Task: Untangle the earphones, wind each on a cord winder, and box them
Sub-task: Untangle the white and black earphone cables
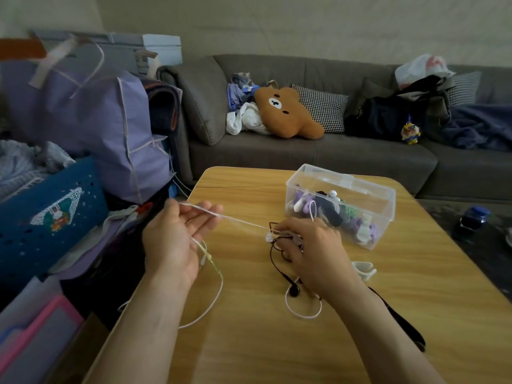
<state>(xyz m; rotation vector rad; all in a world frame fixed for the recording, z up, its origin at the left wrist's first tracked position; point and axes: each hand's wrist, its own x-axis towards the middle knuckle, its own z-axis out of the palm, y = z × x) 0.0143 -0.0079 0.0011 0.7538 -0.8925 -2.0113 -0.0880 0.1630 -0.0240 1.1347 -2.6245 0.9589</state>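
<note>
A white earphone cord (241, 221) runs taut between my two hands above the wooden table (277, 342). My left hand (177, 239) is palm-up with the cord running over its fingers; more white cord loops down from it onto the table. My right hand (310, 248) presses on a tangle of white and black earphone cords (277, 256). A black earbud (294, 291) lies below that hand. A white cord winder (363, 268) sits just right of my right hand. The clear plastic box (385, 195) behind holds several wound earphones.
A grey sofa (304, 153) with a bear cushion, pillows and bags lies beyond the table. Purple bags and a blue basket (52, 212) crowd the left side. A dark strap (401, 320) lies by my right forearm. A blue-capped jar (472, 218) stands off the table's right.
</note>
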